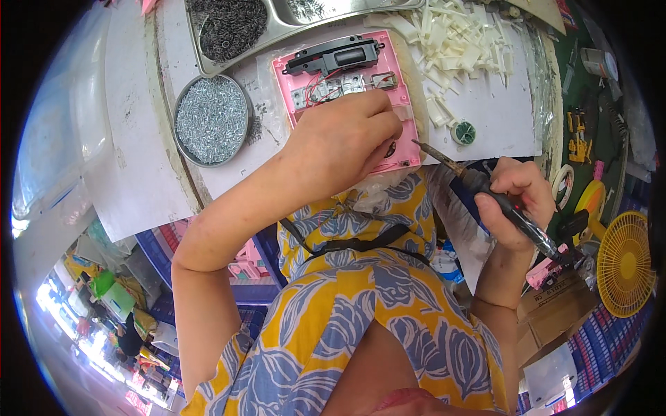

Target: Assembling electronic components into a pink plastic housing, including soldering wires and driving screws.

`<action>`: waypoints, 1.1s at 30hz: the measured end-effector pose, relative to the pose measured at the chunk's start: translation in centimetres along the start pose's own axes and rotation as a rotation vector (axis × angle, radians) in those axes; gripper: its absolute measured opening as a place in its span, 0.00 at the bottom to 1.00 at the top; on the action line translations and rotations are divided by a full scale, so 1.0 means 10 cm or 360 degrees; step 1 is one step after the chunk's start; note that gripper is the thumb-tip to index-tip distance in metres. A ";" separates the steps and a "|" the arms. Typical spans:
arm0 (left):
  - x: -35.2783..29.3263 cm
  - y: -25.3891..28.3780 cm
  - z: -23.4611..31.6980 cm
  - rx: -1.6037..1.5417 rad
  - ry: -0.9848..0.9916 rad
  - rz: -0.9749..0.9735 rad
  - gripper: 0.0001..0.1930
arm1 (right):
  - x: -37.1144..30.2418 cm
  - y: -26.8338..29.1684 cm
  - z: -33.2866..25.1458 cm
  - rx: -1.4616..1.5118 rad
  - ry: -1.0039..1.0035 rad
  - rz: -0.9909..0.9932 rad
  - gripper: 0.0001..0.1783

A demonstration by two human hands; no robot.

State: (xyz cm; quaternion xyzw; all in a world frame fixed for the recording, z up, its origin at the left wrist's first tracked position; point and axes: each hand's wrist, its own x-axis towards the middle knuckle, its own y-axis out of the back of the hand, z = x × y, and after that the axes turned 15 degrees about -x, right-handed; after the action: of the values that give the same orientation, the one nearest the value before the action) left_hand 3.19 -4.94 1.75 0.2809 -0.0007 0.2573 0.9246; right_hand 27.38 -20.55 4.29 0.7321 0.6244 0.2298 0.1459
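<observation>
A pink plastic housing [404, 87] lies at the table's near edge with its inside facing up. Fitted in it are a black plastic part [336, 57], a metal-plated strip [340, 87] and thin red wires. Over its lower half is my left hand [350, 135], fingers bent and closed, hiding what they hold or press. In my right hand [517, 197], just right of the housing, is a soldering iron [479, 184] with a black handle. Its thin tip points up and left toward the housing's right edge, apart from it.
A round tin [248, 114] of small silvery screws stands left of the housing. Behind is a metal tray [279, 38] with dark springs [229, 31]. White plastic pieces [465, 41] are heaped at the back right, near a small round green-topped thing [463, 132]. A yellow fan [624, 263] stands far right.
</observation>
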 end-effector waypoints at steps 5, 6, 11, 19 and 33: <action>0.01 -0.02 -0.02 0.0178 -0.0001 -0.0117 0.09 | 0.04 -0.07 -0.06 0.0059 -0.0051 -0.0098 0.15; 0.01 -0.01 -0.02 0.0201 -0.0007 -0.0127 0.10 | 0.06 -0.07 -0.04 0.0041 -0.0007 -0.0120 0.15; 0.03 0.00 -0.01 0.0246 -0.0003 -0.0196 0.11 | 0.09 -0.11 -0.08 0.0095 -0.0072 -0.0161 0.14; 0.05 0.02 0.04 0.0362 -0.0016 -0.0265 0.09 | 0.14 -0.14 -0.08 0.0075 -0.0121 -0.0222 0.14; 0.05 0.04 -0.02 0.0420 -0.0233 -0.0298 0.08 | -0.27 0.35 -0.13 -0.0098 -0.0390 0.0329 0.16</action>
State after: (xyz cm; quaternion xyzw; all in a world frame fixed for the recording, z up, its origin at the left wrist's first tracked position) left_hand 3.37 -4.28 1.84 0.4167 -0.0082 0.1468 0.8971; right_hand 29.37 -23.87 6.72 0.8103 0.5159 0.1714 0.2189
